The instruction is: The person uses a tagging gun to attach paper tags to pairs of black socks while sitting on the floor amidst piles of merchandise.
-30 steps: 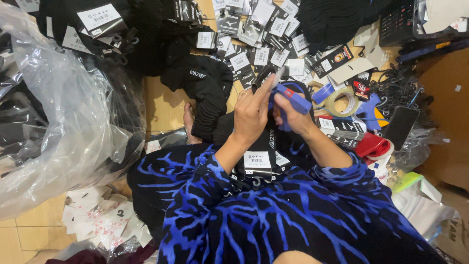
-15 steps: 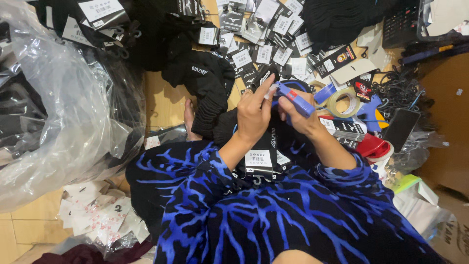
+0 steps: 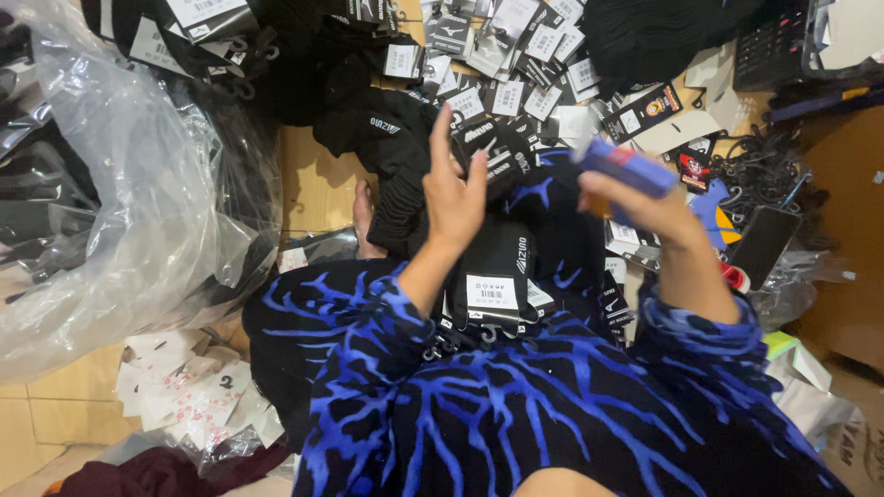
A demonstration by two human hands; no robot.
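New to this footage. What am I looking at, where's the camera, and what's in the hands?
There is no machine here: a person works with two bare hands. The single picture comes from a camera worn on the person's head, looking down past blue-and-black patterned sleeves to the floor.

The left hand is raised with open fingers above a bundle of black socks with a white tag, lying on the lap; whether it touches them is unclear. The right hand has its grip closed on a small blue tool, blurred, so its exact kind is hard to tell.

Around them lie many more black socks with paper tags, a big clear plastic bag on the left, loose white tags at lower left, and the person's bare foot.
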